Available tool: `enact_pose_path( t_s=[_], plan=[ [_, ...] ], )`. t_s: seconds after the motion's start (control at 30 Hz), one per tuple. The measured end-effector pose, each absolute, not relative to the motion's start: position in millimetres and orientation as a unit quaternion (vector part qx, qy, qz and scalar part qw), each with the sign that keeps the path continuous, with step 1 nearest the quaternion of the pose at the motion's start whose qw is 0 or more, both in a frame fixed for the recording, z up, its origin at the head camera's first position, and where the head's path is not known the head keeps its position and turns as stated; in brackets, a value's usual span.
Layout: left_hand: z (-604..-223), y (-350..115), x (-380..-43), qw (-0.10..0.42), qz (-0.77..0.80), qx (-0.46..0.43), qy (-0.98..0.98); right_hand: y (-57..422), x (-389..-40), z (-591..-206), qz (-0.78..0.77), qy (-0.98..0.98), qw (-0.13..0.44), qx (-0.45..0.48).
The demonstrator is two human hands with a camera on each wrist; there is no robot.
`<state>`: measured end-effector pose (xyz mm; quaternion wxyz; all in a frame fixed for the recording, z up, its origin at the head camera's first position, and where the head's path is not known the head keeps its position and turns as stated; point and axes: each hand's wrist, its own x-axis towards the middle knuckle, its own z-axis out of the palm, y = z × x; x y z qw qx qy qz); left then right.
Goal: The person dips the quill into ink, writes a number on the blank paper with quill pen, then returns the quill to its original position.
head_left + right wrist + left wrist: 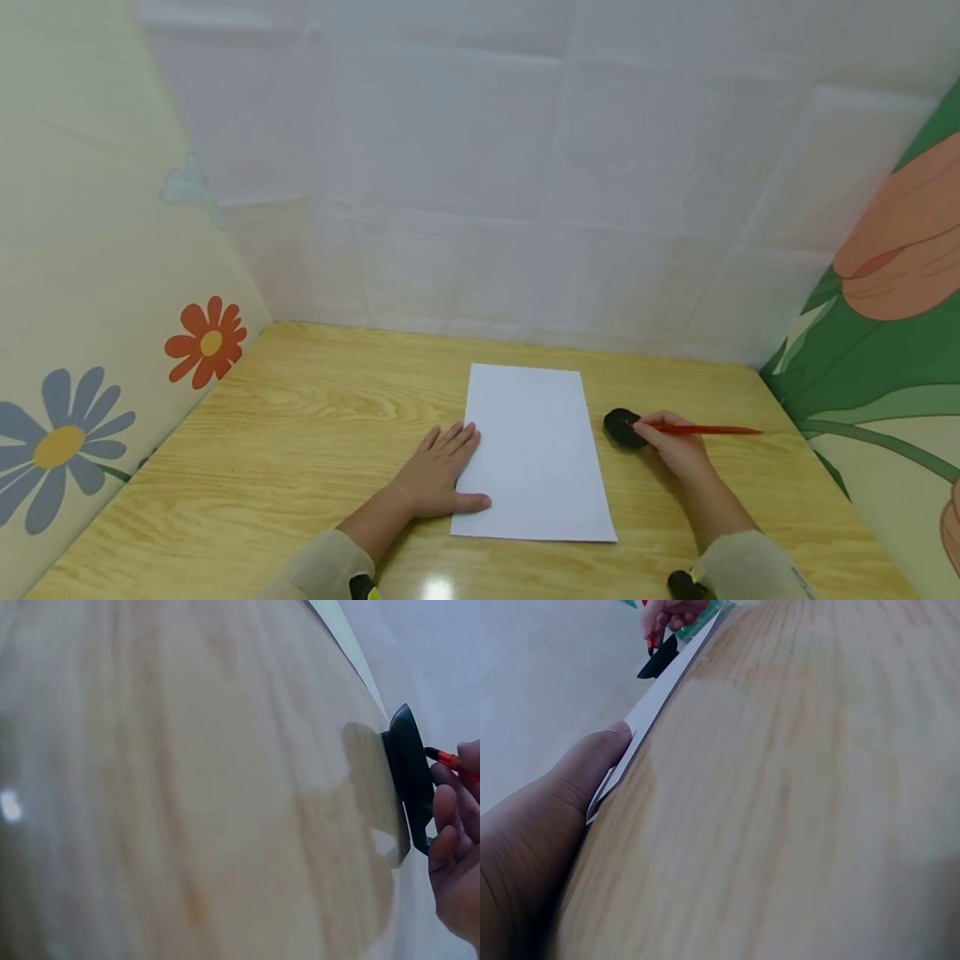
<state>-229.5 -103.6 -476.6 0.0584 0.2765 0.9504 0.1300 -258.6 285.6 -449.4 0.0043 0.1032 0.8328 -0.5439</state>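
A white sheet of paper lies on the wooden table. My left hand rests flat on its left edge, fingers spread and thumb over the lower corner. To the right of the sheet sits a small black ink dish. Above it, my right hand pinches a red brush near its tip end, the handle pointing right. In the right wrist view the brush's dark tip is at the ink dish; whether it touches the inside is hard to tell.
Bare wooden tabletop surrounds the paper. A white creased sheet of cloth or paper hangs behind the table. Flower-printed panels stand at the left and right.
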Motion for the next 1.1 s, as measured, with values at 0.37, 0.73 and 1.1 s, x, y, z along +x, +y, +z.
enact_pose_path(
  t_s=[0.37,0.73,1.1],
  plan=[
    [-478,-105,-232,0.052,0.123,0.274,0.952,266,-261,-440,-0.566,0.817,-0.013,0.111],
    [-479,-105,-231,0.054,0.128,0.271,0.953,228,-274,-432,-0.623,0.774,-0.019,0.117],
    [-481,-103,-230,0.046,0.122,0.273,0.953,195,-288,-433,-0.636,0.761,-0.022,0.127]
  ],
)
